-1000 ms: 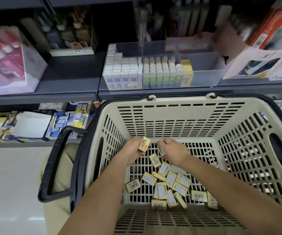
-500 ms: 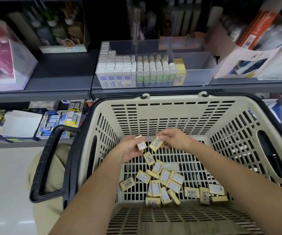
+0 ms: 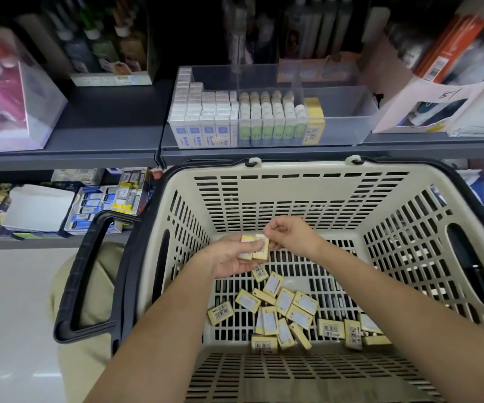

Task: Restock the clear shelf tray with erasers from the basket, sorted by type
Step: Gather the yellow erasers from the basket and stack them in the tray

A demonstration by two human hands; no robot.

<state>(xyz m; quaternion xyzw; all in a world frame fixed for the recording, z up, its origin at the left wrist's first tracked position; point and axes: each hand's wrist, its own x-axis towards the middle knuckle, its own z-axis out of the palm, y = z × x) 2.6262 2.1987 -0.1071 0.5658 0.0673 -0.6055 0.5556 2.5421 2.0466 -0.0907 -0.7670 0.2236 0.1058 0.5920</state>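
Two erasers held over the basket

Two yellow erasers [image 3: 254,248] are lying side by side in the left hand [image 3: 229,258], which is cupping them above the basket [image 3: 293,170]. The right hand [image 3: 291,234] is pinching one's top edge, fingertips blurred. Loose erasers [image 3: 284,312] are lying below. The clear tray [image 3: 342,112] is sitting behind, labels smeared.

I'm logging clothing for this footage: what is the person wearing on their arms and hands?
Nothing that shows. The left forearm and right forearm are bare to the frame edge, with no sleeve in view. The left hand and right hand are ungloved, with no watch, bracelet or ring visible.
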